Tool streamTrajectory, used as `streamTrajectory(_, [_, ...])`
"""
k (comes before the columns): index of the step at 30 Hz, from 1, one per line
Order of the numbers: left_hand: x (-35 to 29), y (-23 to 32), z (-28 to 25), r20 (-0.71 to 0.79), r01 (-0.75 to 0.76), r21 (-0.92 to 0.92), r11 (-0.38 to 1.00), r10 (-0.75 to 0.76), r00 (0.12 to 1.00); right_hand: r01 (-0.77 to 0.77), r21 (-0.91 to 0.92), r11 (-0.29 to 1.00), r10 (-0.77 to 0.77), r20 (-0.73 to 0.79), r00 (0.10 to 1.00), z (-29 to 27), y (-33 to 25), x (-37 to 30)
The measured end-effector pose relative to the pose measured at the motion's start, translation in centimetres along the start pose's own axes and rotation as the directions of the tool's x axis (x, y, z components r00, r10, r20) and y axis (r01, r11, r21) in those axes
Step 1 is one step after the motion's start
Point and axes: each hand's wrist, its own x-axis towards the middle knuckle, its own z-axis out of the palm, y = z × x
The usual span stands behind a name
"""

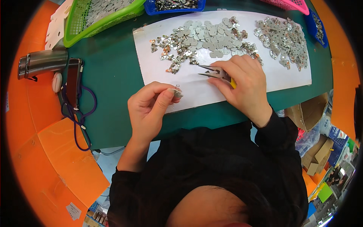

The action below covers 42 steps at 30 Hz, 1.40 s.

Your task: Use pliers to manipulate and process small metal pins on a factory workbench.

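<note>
The pliers [216, 72] stand parted, their upper tip just beside the small metal fittings [176, 56], so the step in hand is probably taking up one fitting. To do it well, choose a piece lying apart at the rim of the cluster, close the tips squarely on it, and squeeze gently so that it does not twist or spring away. The right hand [245, 81] is wrapped around the pliers, knuckles up, with the yellow handle partly showing, and reaches in over the worktop's [109, 75] near edge. The left hand [149, 100] is closed, pinching a small grey plate [177, 93] between thumb and fingers near the near-left corner of the white sheet [227, 90]; keeping it level there would help. Whether the other fingers hold more pieces, I cannot tell.
</note>
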Motion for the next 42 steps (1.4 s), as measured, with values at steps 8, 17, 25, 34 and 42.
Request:
streamTrajectory(8, [-0.3,-0.2,0.1,0.0,0.017,-0.021,1.0,-0.017,1.0,0.025,-0.022,0.999,-0.025,-0.015,1.0,0.9,-0.3,0.3])
streamTrajectory(17, [-0.3,-0.3,0.3,0.012,0.037,-0.05,0.998,-0.037,0.999,-0.017,0.003,1.0,0.017,0.01,1.0,0.8,-0.3,0.7])
streamTrajectory(25, [-0.2,-0.5,0.6,0.029,0.064,-0.066,0.996,-0.062,0.998,-0.005,-0.038,0.999,0.005,0.004,1.0,0.2,-0.4,1.0])
streamTrajectory(34, [-0.3,-0.7,0.6,0.036,0.056,-0.036,0.998,-0.054,0.998,0.006,-0.05,0.999,-0.006,0.012,1.0,0.8,-0.4,0.8])
streamTrajectory(42, [0.1,-0.5,1.0,0.057,0.069,-0.048,0.996,-0.067,0.996,-0.101,0.12,0.988,0.101,0.008,0.995,0.0,0.0,1.3])
